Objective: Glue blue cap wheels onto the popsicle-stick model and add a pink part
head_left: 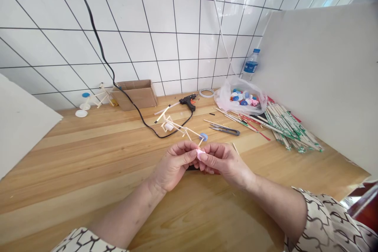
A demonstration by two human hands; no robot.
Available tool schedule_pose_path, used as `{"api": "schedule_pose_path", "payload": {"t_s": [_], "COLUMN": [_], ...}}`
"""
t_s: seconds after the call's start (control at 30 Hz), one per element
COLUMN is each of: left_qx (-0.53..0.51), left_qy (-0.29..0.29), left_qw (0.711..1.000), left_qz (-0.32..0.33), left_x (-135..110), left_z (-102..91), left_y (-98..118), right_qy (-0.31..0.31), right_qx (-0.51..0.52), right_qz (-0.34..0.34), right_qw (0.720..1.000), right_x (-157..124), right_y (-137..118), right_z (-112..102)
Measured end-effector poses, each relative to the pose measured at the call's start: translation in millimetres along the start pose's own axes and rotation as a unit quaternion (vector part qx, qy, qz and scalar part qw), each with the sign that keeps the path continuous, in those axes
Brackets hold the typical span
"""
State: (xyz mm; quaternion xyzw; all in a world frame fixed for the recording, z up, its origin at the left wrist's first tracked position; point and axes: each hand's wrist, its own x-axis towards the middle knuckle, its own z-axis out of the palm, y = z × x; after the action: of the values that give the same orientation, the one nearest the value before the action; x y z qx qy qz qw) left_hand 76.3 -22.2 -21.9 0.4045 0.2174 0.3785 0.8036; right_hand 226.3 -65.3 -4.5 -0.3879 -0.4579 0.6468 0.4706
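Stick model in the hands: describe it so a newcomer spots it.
Above the wooden counter, the left hand and right hand hold a model of thin wooden sticks. Its blue cap sits nearest them; the similar model lies by the cardboard box.

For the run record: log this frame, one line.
left hand: pinches small pink piece | right hand: pinches same piece | above hands: pale wooden-stick frame with blue bottle cap

Pink piece (201,154); blue cap (203,137); sleeve (327,220) cream w/ blk squiggles; worktop (88,165) tan wood grain.
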Motion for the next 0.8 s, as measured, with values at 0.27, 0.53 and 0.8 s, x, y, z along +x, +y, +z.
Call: {"api": "schedule_pose_path", "payload": {"t_s": [0.27, 0.53, 0.8], "left_qx": [-0.014, -0.063, -0.09], "left_qy": [0.023, -0.011, 0.005], "left_qw": [1.0, 0.996, 0.994], "left_qz": [-0.006, -0.057, -0.058], "left_x": [1.4, -0.6, -1.8], "left_z": [0.4, 4.8, 8.0], "left_y": [-0.4, 1.3, -4.1], "right_qy": [0.018, 0.001, -0.002], "right_qx": [0.007, -0.008, 0.003], "right_qz": [0.029, 0.021, 0.006], "right_qw": [0.999, 1.0, 1.0], "right_x": [-0.3, -1.4, -1.9], "right_y": [-3.9, -4.6, -3.2], "right_z": [-0.6, 1.9, 0.3]}}
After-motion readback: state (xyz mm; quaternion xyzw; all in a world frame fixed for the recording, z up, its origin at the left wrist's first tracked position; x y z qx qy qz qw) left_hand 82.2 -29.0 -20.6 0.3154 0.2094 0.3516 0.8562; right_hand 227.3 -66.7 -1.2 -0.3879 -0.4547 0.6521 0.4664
